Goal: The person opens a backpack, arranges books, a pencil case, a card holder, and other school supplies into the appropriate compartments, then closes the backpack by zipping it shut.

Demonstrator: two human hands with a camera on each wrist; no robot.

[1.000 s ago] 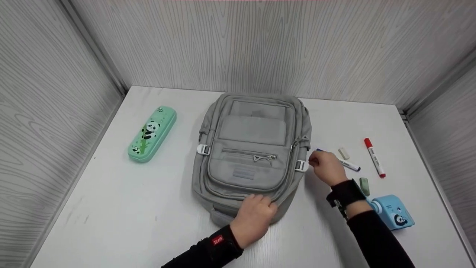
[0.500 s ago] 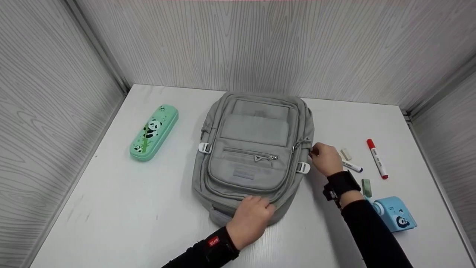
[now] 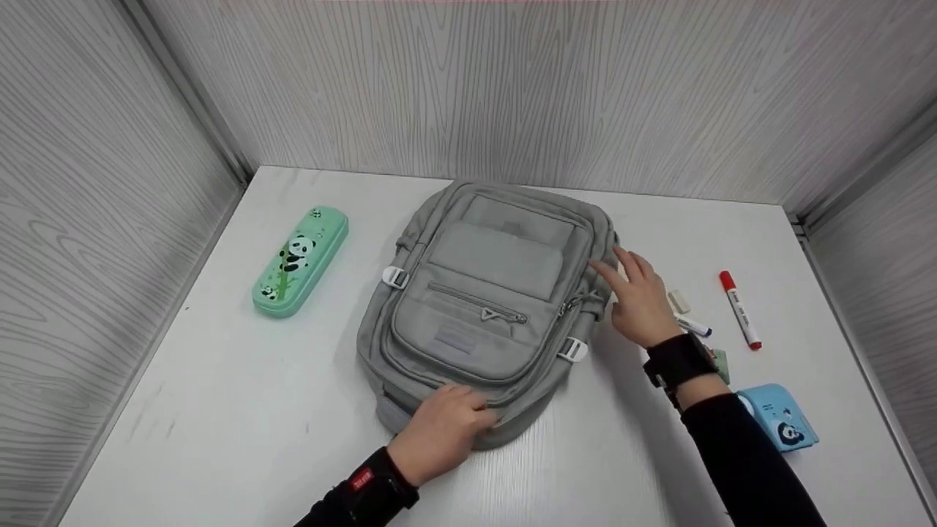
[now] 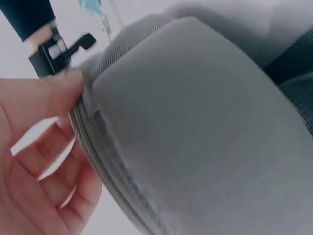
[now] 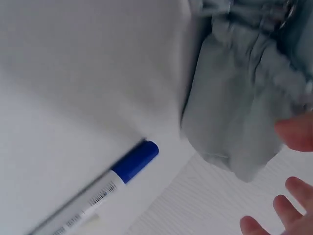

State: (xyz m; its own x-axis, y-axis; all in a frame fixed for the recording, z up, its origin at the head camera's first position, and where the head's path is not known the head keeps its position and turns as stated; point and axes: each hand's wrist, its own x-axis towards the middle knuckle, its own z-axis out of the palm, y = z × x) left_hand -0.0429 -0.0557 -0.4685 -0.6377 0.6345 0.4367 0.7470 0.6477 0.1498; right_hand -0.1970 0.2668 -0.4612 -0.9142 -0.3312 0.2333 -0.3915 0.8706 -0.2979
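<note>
We are in the middle of turning and settling the backpack [image 3: 487, 307], which lies flat near the middle of the table [image 3: 219, 410] with its front pocket up and its top toward the far wall, skewed a little so the near end points left. Our left hand [image 3: 439, 432] grips the near bottom edge; in the left wrist view the thumb and fingers [image 4: 44, 98] curl round the padded rim by the zipper seam. Our right hand [image 3: 640, 296] rests at the bag's right side, fingers [image 3: 622, 267] straight and spread, touching the fabric near the side strap and holding nothing.

Right of the bag lie a blue-capped marker [image 5: 132, 161], a red marker [image 3: 739, 311], a small white eraser [image 3: 678, 301] and a blue panda sharpener [image 3: 779, 424]; a green panda pencil case [image 3: 300, 260] lies to the left.

We judge the step to be positioning the bag. The next move likely calls for the left hand to keep the bottom steady while the right finds a zipper pull along the right edge, without sweeping the blue-capped marker, which lies just beside the bag.
</note>
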